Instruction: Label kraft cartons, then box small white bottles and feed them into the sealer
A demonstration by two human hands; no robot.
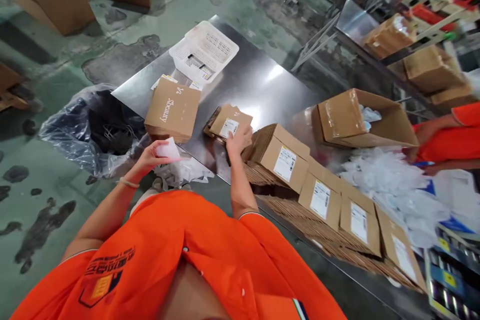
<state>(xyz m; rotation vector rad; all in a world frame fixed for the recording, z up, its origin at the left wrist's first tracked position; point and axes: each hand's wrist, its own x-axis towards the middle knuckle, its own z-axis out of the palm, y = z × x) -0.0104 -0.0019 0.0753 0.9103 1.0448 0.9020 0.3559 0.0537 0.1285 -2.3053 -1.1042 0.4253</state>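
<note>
Small carton (pixel 237 114), apparently mid-labelling, touches our right hand (pixel 240 141), finger grip unclear; our left hand (pixel 150 155) pinches white paper (pixel 170 150). Next likely calls for smoothing the label (pixel 228 128).

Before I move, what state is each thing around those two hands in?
Left hand: closed on the white piece.
White piece: held, off the table.
Right hand: touching the small carton.
Small carton: label up.
White basket: open, items inside.
Printed cartons: stacked.
Labelled cartons: bundled, overlapping, labels showing.
Large carton: open, pale contents.
Clear bag: open, dark contents.
</note>
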